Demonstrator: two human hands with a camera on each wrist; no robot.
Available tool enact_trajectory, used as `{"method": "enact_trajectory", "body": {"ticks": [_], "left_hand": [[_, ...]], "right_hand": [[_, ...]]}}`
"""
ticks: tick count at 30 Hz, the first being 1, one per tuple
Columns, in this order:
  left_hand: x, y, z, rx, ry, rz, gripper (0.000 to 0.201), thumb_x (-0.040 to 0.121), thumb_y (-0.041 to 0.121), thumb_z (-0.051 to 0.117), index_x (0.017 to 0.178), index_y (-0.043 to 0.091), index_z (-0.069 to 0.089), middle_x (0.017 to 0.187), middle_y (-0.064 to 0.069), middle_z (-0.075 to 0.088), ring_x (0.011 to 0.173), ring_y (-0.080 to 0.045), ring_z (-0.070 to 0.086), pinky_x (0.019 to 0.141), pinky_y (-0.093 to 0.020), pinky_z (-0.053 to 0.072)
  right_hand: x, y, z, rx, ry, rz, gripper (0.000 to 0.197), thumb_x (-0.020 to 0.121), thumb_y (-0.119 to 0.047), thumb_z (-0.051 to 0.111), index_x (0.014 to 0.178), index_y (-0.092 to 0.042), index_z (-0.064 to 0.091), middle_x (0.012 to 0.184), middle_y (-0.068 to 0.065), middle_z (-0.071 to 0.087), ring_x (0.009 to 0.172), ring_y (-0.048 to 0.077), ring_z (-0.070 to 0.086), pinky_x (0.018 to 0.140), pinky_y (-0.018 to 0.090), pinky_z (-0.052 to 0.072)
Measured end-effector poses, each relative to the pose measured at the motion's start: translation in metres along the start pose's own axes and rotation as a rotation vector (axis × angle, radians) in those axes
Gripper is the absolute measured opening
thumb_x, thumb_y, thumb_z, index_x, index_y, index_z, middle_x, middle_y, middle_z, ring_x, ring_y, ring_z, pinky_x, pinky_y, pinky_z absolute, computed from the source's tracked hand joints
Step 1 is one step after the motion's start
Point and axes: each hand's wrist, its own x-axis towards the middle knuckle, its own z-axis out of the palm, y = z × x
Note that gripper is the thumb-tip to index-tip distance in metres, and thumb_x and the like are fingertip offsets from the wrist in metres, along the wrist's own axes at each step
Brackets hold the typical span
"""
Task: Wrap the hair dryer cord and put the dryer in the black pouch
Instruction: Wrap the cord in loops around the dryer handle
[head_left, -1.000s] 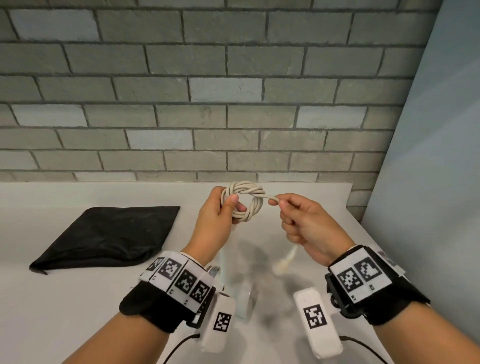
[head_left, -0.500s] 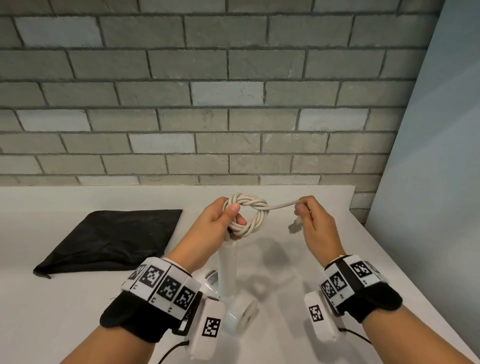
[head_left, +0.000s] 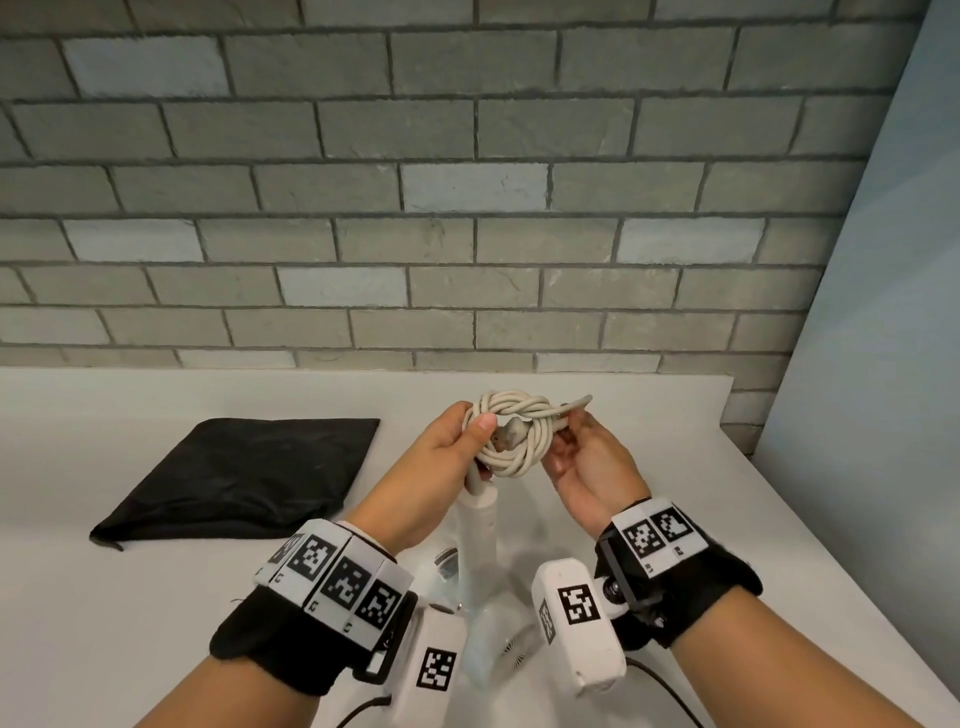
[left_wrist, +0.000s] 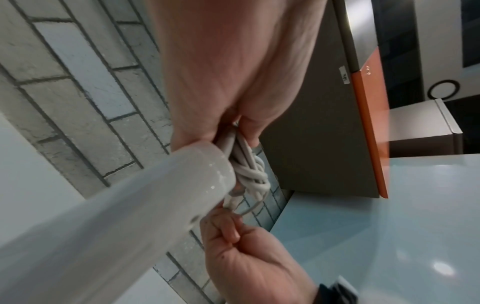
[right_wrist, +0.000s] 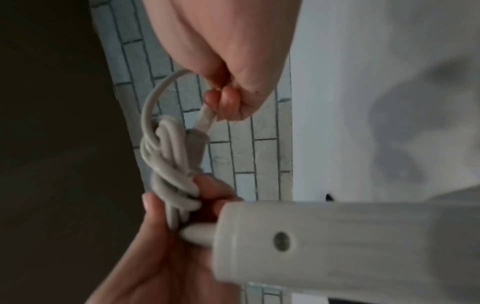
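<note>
Above the table (head_left: 156, 623), left hand (head_left: 441, 462) clamps the coiled cord (head_left: 511, 441); right hand (head_left: 587, 457) pinches its plug end.

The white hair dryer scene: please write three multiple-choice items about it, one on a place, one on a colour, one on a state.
1. Where does the flat black fabric pouch lie?
A. on the white table, left of the hands
B. under the dryer
C. in the right hand

2. What colour is the coiled round cord?
A. black
B. off-white
C. orange

3. What does the left hand do?
A. rests flat on the table
B. grips the cord coil above the white plastic hair dryer
C. opens the pouch

Key: 1 A, the pouch lies on the table to the left; 2 B, the coil is pale; 3 B, thumb and fingers clamp the loops while the right hand pinches the cord near the plug end.
</note>
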Motion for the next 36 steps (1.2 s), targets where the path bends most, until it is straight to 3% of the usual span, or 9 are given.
{"method": "enact_trajectory", "body": {"ticks": [5,8,10,15,19,25,30,32,36], "left_hand": [[0.004,0.0,0.004,-0.062,-0.02,-0.018,0.022,0.097,0.021,0.037,0.083,0.011,0.052,0.073,-0.004,0.054,0.062,-0.01,0.048,0.064,-0.019,0.043],[0.008,0.0,0.003,-0.109,-0.03,-0.03,0.023,0.097,0.019,0.038,0.085,0.008,0.054,0.073,-0.004,0.055,0.06,-0.009,0.049,0.059,-0.016,0.045],[0.008,0.001,0.001,-0.138,-0.041,-0.046,0.024,0.096,0.018,0.038,0.086,0.006,0.056,0.074,-0.004,0.056,0.059,-0.008,0.05,0.058,-0.016,0.046],[0.005,0.003,0.004,-0.11,-0.066,-0.046,0.022,0.096,0.019,0.038,0.088,0.008,0.055,0.074,-0.008,0.054,0.061,-0.015,0.048,0.065,-0.024,0.041],[0.007,0.003,0.01,-0.098,-0.053,-0.037,0.019,0.097,0.02,0.038,0.096,0.009,0.053,0.083,-0.005,0.058,0.068,-0.013,0.052,0.063,-0.02,0.045],[0.007,0.002,0.017,-0.065,0.061,0.019,0.017,0.096,0.017,0.04,0.097,0.008,0.055,0.087,-0.004,0.062,0.072,-0.008,0.058,0.059,-0.016,0.05],[0.008,-0.003,0.023,0.094,0.205,0.103,0.016,0.095,0.02,0.045,0.096,0.007,0.056,0.097,-0.018,0.065,0.085,-0.025,0.06,0.076,-0.04,0.051],[0.007,-0.002,0.022,0.155,0.224,0.144,0.016,0.094,0.021,0.047,0.097,0.008,0.056,0.096,-0.018,0.065,0.085,-0.028,0.062,0.073,-0.039,0.053],[0.005,-0.002,0.02,0.33,0.229,0.26,0.019,0.092,0.023,0.051,0.097,0.006,0.054,0.088,-0.014,0.062,0.073,-0.017,0.055,0.057,-0.018,0.046]], "right_hand": [[0.001,-0.004,0.003,0.071,0.067,-0.033,0.028,0.099,-0.014,0.033,0.077,-0.011,0.051,0.064,0.001,0.057,0.056,0.01,0.048,0.052,0.016,0.048],[0.0,-0.004,0.004,0.131,0.044,0.02,0.028,0.099,-0.014,0.032,0.079,-0.009,0.051,0.069,0.003,0.052,0.049,0.006,0.05,0.05,0.015,0.05],[-0.001,-0.004,0.004,0.119,0.004,0.04,0.027,0.099,-0.013,0.032,0.081,-0.009,0.052,0.074,0.005,0.054,0.055,0.009,0.055,0.052,0.018,0.053],[-0.005,-0.007,0.011,-0.036,-0.182,0.137,0.03,0.096,-0.016,0.037,0.115,0.002,0.052,0.101,0.019,0.062,0.082,0.024,0.063,0.066,0.031,0.057],[-0.01,-0.009,0.014,-0.024,-0.296,0.176,0.034,0.096,-0.014,0.03,0.091,0.0,0.061,0.079,0.012,0.07,0.072,0.02,0.068,0.062,0.029,0.057],[-0.018,-0.006,0.008,-0.024,-0.373,0.23,0.031,0.082,-0.015,0.041,0.098,-0.002,0.064,0.1,0.017,0.063,0.085,0.025,0.061,0.072,0.033,0.05],[-0.025,-0.007,-0.006,0.159,-0.518,0.243,0.055,0.068,-0.025,0.055,0.117,-0.002,0.055,0.111,0.016,0.061,0.102,0.027,0.056,0.091,0.038,0.041],[-0.029,-0.013,-0.003,0.008,-0.539,0.203,0.054,0.063,-0.019,0.062,0.114,-0.004,0.054,0.104,0.012,0.06,0.095,0.023,0.057,0.085,0.036,0.045],[-0.033,-0.024,0.006,-0.445,-0.435,0.093,0.044,0.078,0.003,0.063,0.119,-0.005,0.051,0.095,0.006,0.065,0.083,0.016,0.063,0.073,0.03,0.052]]}}
